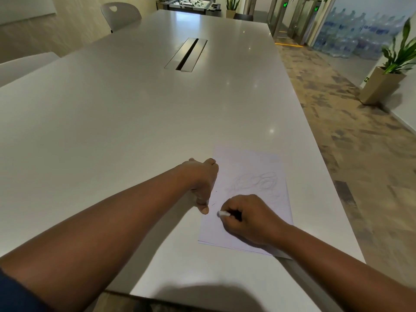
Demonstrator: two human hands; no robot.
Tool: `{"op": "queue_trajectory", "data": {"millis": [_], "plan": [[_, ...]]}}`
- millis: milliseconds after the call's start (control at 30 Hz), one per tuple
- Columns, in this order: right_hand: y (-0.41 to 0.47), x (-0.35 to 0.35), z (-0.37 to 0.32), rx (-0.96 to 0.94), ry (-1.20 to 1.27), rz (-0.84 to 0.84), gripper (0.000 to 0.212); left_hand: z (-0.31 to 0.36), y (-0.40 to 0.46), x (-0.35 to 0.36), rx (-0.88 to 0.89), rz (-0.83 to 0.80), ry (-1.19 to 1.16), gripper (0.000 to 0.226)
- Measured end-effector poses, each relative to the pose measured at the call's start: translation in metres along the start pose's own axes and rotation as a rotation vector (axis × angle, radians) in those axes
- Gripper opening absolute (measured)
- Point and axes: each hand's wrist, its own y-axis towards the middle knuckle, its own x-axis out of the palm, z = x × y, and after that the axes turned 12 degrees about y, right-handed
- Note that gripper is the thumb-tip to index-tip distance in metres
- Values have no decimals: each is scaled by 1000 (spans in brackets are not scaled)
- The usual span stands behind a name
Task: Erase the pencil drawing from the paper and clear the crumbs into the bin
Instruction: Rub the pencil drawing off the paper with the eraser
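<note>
A white sheet of paper [254, 176] lies near the right edge of the white table [112, 122]. Faint pencil scribbles [258, 181] remain on its middle. My right hand [249, 218] rests on the lower part of the sheet, closed around a white eraser [223, 213] whose tip pokes out to the left. My left hand [201, 183] presses on the sheet's left edge, fingers curled, thumb pointing toward me. A few tiny dark crumbs [213, 202] lie on the paper between the two hands. No bin is in view.
A metal cable hatch [186, 54] is set into the table's centre. White chairs [120, 15] stand at the far left. To the right are patterned carpet, a potted plant [392, 70] and stacked water bottles [351, 34]. The table's right edge runs close beside the paper.
</note>
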Motion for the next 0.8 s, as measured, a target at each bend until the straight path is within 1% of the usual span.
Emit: {"op": "queue_trajectory", "data": {"millis": [33,100,167,200,267,300,400,433,533,567,667,700,800], "plan": [[1,-1,0,9,19,-10,32,0,0,0,-1,-1,-1,91],[5,-9,5,61,32,49,28,1,0,-1,1,1,-4,90],[5,-8,5,68,-6,88,29,0,0,0,8,0,-13,90],[2,-3,0,48,-10,55,30,0,1,0,12,-2,-16,90],[-6,4,-10,22,42,-66,27,0,0,0,7,-1,-23,89],[-5,2,-8,38,58,-69,25,0,1,0,3,-1,-25,88],[3,-16,6,113,62,59,24,2,-1,-1,-2,-5,-35,88],[2,-17,6,120,76,58,23,2,-1,-1,-4,-5,-42,88],[-6,-12,-2,124,114,-91,15,2,-2,-2,-11,-8,-55,89],[-6,-14,0,133,106,-90,14,2,-2,-2,-13,-10,-60,89],[-3,-20,7,152,88,34,20,2,-1,-2,-10,-8,-59,87],[-4,-17,5,146,97,38,20,2,-1,-2,-9,-8,-55,87],[-12,-9,-6,116,117,-95,22,2,-2,-2,-9,-24,-48,88]]}}
